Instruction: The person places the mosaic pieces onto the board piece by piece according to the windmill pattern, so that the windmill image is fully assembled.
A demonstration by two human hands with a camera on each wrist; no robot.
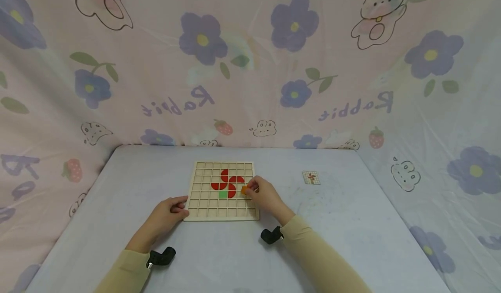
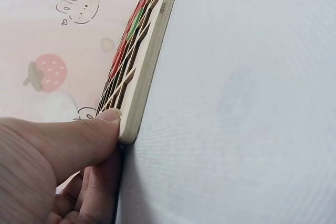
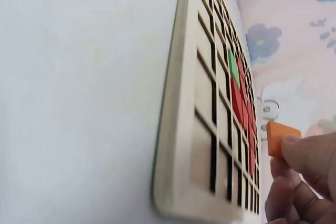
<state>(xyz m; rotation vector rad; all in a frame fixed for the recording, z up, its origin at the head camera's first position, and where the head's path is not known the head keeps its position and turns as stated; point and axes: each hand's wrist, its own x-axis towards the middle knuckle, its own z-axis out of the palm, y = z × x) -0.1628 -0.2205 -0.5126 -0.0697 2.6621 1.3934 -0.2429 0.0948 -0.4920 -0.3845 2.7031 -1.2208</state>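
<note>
A square wooden grid board (image 1: 207, 213) lies flat on the table. Red quarter-round tiles (image 1: 232, 191) form a pinwheel in its middle cells, and one green square tile (image 1: 222, 194) sits beside them near the bottom. My left hand (image 1: 167, 215) holds the board at its near left corner; in the left wrist view the thumb (image 2: 86, 142) presses on the rim, fingers curled at the side. Above the board's right part, my right hand (image 1: 266, 194) pinches a small orange tile (image 3: 281, 137) between thumb and fingers. That tile is held off the board.
To the right of the board lies a small pattern card (image 1: 311, 178) with a grid and a pinwheel picture. The white table (image 1: 336, 223) ends at a printed cloth backdrop (image 1: 250, 67) behind and at the sides. Black wrist devices (image 1: 162, 257) hang at both sleeves.
</note>
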